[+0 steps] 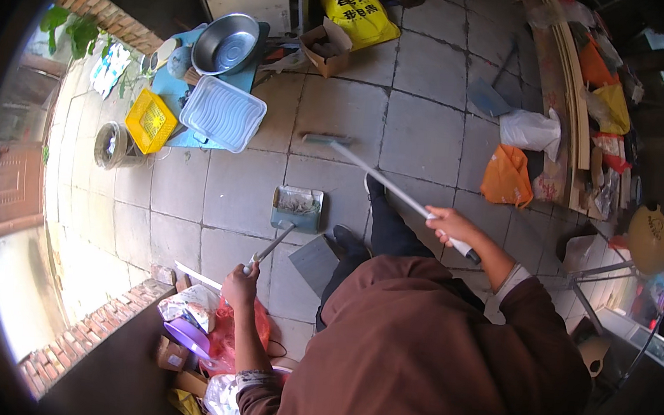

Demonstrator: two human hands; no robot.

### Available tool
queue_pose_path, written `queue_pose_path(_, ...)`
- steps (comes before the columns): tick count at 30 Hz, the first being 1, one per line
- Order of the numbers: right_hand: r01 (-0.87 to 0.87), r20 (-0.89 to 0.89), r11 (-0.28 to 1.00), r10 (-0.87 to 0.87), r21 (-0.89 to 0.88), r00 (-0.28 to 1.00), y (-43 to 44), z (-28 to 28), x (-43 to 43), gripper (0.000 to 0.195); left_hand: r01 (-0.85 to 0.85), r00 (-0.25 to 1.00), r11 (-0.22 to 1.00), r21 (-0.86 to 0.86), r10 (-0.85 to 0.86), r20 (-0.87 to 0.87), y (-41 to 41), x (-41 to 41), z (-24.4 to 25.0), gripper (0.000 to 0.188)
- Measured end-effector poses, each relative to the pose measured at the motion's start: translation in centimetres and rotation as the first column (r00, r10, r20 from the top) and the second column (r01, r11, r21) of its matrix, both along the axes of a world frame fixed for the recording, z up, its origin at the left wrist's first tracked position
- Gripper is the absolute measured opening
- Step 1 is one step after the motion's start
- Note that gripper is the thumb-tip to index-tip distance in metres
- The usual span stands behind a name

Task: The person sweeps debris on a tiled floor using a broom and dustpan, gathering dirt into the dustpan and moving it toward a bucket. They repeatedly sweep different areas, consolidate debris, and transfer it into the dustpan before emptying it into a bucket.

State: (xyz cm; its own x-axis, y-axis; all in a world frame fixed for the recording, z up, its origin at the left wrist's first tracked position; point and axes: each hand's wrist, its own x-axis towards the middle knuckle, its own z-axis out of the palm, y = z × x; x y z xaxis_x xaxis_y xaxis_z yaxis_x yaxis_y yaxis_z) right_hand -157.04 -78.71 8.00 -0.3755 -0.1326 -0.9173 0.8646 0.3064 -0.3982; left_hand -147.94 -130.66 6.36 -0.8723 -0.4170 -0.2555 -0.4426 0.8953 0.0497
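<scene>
My left hand (241, 282) is closed around the handle of a long-handled dustpan (297, 221), whose pan rests on the grey floor tiles (240, 188) with grey debris in it. In my right hand (450, 225) is the white handle of a broom (389, 184). The broom's narrow head lies on the tiles, farther ahead than the dustpan and a little to its right. A flat grey board (307, 264) lies between the dustpan and my feet.
At the left, a low blue table (169, 83) holds a metal basin (226, 44), a clear plastic tray (222, 114) and a yellow basket (151, 121). Ahead are a cardboard box (325, 49) and a yellow bag (356, 10). Orange (507, 177) and white bags (528, 129) lie by wooden planks (574, 103) at right.
</scene>
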Motion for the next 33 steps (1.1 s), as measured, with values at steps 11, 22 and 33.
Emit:
queue_pose_path(11,0.265,-0.306,0.874,-0.142,0.407,0.941,8.9,-7.8,-8.1,0.062,0.194,0.980,0.981,0.011,-0.193,-0.045,3.7,-7.8,0.9,0.046)
queue_pose_path(22,0.134,-0.014,0.988,-0.133,0.079,0.991,10.0,-4.4,-1.3,0.064,0.444,0.896,0.896,0.026,-0.444,-0.005,12.2,-19.3,-2.3,0.043)
queue_pose_path(33,0.277,-0.011,0.959,-0.279,-0.061,0.960,11.5,1.6,-4.1,0.062,0.504,0.862,0.863,-0.021,-0.502,0.074,13.2,-22.9,-1.8,0.046)
